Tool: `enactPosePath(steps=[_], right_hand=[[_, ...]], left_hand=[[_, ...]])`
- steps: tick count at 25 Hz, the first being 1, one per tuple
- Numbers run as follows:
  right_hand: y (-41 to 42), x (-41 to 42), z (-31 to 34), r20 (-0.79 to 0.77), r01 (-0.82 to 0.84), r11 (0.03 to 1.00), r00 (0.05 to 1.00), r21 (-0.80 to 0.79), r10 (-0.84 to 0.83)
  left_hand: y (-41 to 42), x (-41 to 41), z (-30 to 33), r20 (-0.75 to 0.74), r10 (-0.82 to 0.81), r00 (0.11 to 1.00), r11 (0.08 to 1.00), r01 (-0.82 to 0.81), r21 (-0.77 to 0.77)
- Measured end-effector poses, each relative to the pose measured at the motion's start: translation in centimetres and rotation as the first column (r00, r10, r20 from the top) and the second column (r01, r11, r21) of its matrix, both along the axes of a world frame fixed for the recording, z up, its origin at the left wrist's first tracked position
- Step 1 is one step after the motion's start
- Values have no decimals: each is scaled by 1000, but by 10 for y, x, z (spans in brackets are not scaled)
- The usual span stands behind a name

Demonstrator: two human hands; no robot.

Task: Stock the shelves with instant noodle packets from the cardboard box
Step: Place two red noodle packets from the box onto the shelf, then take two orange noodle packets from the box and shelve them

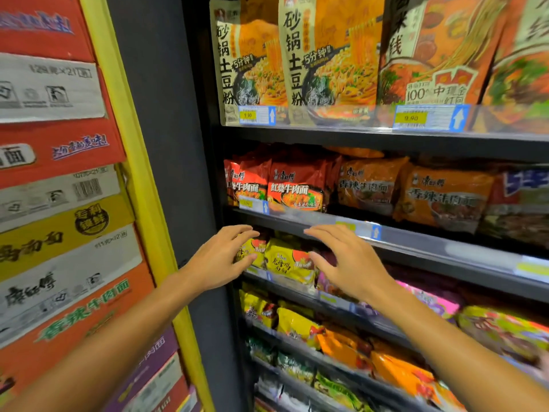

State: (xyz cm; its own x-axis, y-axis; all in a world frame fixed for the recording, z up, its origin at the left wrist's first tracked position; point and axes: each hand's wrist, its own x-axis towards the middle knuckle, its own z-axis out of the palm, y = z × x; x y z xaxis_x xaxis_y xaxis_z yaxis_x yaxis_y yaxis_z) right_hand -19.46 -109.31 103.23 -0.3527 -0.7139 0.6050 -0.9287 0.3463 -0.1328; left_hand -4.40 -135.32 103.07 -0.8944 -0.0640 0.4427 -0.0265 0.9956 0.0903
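Yellow noodle packets (289,261) sit on shelf (416,248); left hand (221,258) and right hand (344,260) flank them, fingers spread wide, holding nothing.

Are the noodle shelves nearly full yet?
Mostly, it seems. The red packets and the orange ones already fill their shelf. Right now the left hand and right hand, both open, frame the yellow packets. No open box shows, so what is left cannot be told.
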Motion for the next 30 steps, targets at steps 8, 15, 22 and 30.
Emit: enactPosePath(steps=[8,15,22,30], right_hand=[[49,99,-74,214,152,952,954,265,-211],[171,178,-116,355,347,810,766,473,-536],[354,252,-127,336,578,655,568,487,-751],[646,401,-141,371,747,413,237,521,-898]], left_hand=[[22,52,-57,345,-114,931,990,134,-34],[119,58,-90,480,-265,836,952,307,-9],[290,57,-108,479,-441,759,855,518,-35],[602,107,-126,478,-693,539,622,783,19]])
